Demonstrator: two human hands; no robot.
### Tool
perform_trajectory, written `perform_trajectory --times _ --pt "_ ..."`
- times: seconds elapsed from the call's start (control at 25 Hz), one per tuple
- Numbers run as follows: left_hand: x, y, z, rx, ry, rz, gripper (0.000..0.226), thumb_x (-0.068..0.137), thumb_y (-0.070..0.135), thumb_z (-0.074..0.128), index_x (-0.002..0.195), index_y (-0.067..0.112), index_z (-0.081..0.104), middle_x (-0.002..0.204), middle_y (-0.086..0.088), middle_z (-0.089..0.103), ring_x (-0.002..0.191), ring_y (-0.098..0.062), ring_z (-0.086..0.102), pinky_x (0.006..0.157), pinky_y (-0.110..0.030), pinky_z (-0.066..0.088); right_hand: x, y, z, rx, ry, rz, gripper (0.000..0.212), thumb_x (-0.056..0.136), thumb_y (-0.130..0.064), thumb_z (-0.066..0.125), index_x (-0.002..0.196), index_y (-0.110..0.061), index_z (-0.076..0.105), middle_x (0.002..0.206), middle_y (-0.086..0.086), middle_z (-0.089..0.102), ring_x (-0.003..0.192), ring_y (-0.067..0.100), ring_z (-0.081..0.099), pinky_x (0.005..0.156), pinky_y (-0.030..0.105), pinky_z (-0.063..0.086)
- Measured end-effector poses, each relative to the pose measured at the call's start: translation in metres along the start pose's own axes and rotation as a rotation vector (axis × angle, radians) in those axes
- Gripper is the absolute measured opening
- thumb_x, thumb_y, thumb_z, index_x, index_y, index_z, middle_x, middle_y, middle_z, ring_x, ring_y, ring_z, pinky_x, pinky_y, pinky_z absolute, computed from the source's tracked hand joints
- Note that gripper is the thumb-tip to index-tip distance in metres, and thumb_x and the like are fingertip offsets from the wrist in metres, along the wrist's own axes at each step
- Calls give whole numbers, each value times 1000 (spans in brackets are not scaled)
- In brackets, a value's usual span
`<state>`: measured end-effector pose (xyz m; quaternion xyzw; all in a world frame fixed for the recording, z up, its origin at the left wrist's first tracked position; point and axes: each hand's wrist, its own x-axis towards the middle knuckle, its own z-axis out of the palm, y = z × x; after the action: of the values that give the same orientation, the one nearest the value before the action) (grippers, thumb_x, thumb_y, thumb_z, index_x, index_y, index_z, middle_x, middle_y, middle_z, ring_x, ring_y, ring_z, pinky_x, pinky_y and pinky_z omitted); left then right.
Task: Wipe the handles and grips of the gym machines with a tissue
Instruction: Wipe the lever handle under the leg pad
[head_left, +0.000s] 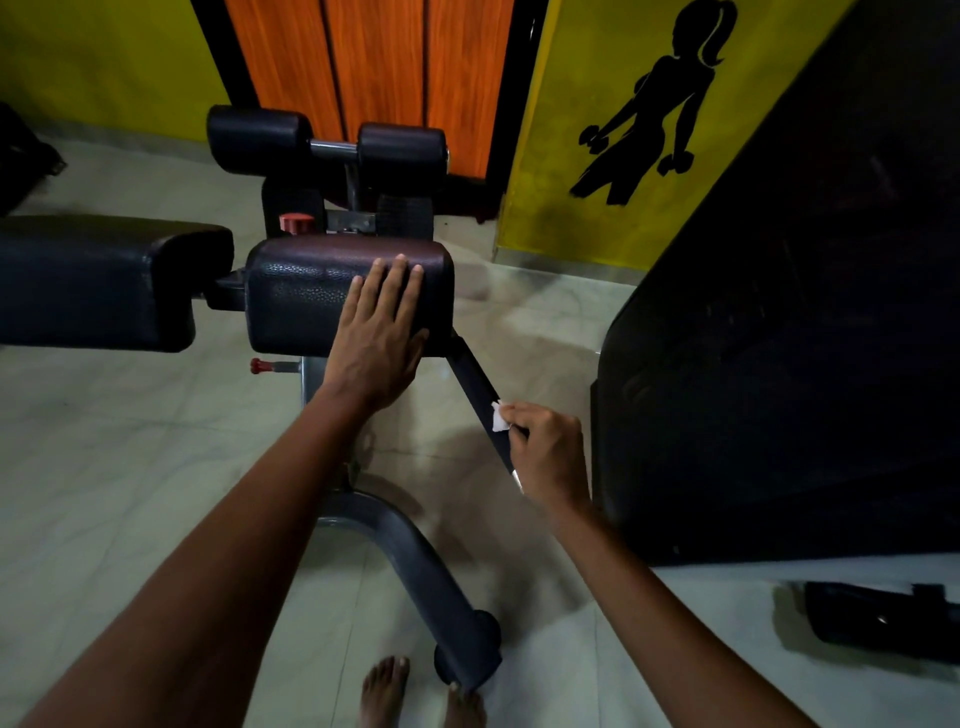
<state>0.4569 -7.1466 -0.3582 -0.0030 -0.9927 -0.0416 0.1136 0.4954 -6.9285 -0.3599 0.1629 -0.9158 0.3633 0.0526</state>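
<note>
1. The right hand (548, 457) has its fingers curled around a small crumpled white tissue (500, 417); it pinches the tissue against a black handle grip (480, 395) that slopes down and to the right from under a pad.
2. The left hand (378, 332) lies flat with straight fingers held together; the palm and fingers press on the right end of a black padded cushion (306, 291), and the fingertips reach its top edge.
3. Both forearms are bare and stretch in from the bottom of the view; the tissue sits about halfway along the grip, and a bright metal end shows just below the right hand.
4. A second black cushion (98, 280) sits to the left of the first, apart from it, joined by a dark bracket; two black roller pads (327, 143) on a metal bar stand behind, with a red knob (296, 222) between them and the cushions.
5. A dark grey curved frame tube (421, 577) runs down to the pale tiled floor (130, 467); two bare feet (423, 696) stand beside its end.
6. Further back are an orange wood-panel door (374, 67) and a yellow wall bearing a black silhouette (660, 104) of a figure with dumbbells; a large black slanted panel (805, 312) fills the right side.
</note>
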Motion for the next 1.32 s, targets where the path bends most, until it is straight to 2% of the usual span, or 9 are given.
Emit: perform_trajectory --times 0.12,0.28,0.4,0.56,0.68,0.8,0.96,1.16,1.32 --pt "0 0 -4 2 -11 2 68 98 35 44 152 8 12 159 -17 12 148 -33 6 120 -46 6 -17 10 -18 -38 2 -108 13 84 -5 67 94 -5 74 95 6 74 85 16 71 80 29 58" --pt "0 -1 -7 8 -16 16 69 99 36 42 153 9 11 159 -16 11 148 -32 5 120 -45 6 -21 7 -14 -31 33 18 16 84 1 64 96 -3 74 93 6 74 85 13 71 81 20 54" --pt "2 -6 -10 31 -32 63 70 96 39 46 151 7 17 156 -19 20 145 -36 15 118 -48 13 -12 3 -3 -100 57 47 12 83 -3 66 87 -6 76 89 7 75 81 17 71 73 19 55" --pt "21 -38 -12 154 7 289 73 91 51 50 145 6 30 141 -21 40 125 -38 40 105 -50 33 22 -5 14 -163 37 136 10 82 -6 67 80 -9 76 80 8 74 71 22 70 61 22 50" --pt "38 -66 -12 177 28 467 74 93 59 35 147 8 30 139 -21 43 120 -38 44 99 -48 37 57 -19 39 -237 79 201 11 81 -8 64 80 -6 75 79 14 72 72 30 67 60 27 46" --pt "47 -81 -7 195 44 562 74 95 61 27 150 12 27 142 -21 43 121 -39 46 97 -47 38 90 -28 66 -198 157 241 14 79 -1 61 85 -1 74 84 18 72 78 32 67 72 32 49" --pt "49 -85 -1 170 78 596 74 96 60 28 151 11 23 145 -22 40 122 -40 44 99 -49 37 103 -31 80 -143 195 227 25 81 7 59 104 2 70 102 15 65 91 24 62 79 7 34" --pt "50 -86 0 117 89 607 74 96 59 29 151 11 23 144 -22 41 122 -40 44 99 -49 35 90 -22 70 -319 61 128 18 79 -2 66 95 -7 73 91 6 64 88 24 55 72 20 36" --pt "50 -86 0 155 88 594 74 95 59 29 151 11 23 143 -22 41 121 -40 44 98 -48 35 92 -24 69 -222 28 126 10 79 -4 72 87 1 72 85 9 60 76 22 59 67 13 33"
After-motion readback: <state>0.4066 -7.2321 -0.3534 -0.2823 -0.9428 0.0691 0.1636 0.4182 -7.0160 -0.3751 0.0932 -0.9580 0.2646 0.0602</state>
